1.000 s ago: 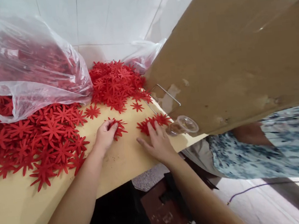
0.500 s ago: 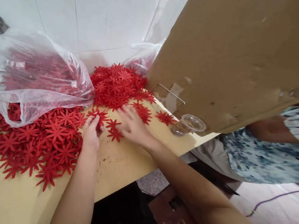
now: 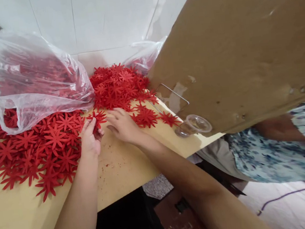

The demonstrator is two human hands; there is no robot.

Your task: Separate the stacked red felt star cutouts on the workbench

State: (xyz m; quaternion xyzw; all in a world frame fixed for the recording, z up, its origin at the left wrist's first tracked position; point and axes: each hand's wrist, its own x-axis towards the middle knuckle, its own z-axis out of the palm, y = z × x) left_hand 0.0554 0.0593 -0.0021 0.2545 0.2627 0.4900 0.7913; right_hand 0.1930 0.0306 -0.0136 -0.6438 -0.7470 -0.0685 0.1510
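Observation:
My left hand (image 3: 91,138) pinches some red flower-shaped pieces (image 3: 97,118), whose petals stick out past the fingertips. Just right of it is my right hand (image 3: 123,125), fingers apart and slightly curled over the table (image 3: 120,173), with nothing visible in them. A wide heap of red flower pieces (image 3: 56,136) lies left of my left hand. Behind both hands rises a second red heap (image 3: 118,85). A small cluster of red pieces (image 3: 145,116) and another red flower (image 3: 168,119) are right of my right hand.
A clear plastic bag (image 3: 40,75) of red pieces rests on the left heap; another bag (image 3: 146,56) is at the wall. A large cardboard sheet (image 3: 231,54) leans at right, with a wire piece (image 3: 173,93) and clear cup (image 3: 197,124) near it. Beside it, a person's patterned clothing (image 3: 267,156) shows.
My right hand has moved left, closer to my left hand. The loose red flowers that lay between the hands no longer show there. My left hand still pinches red flowers.

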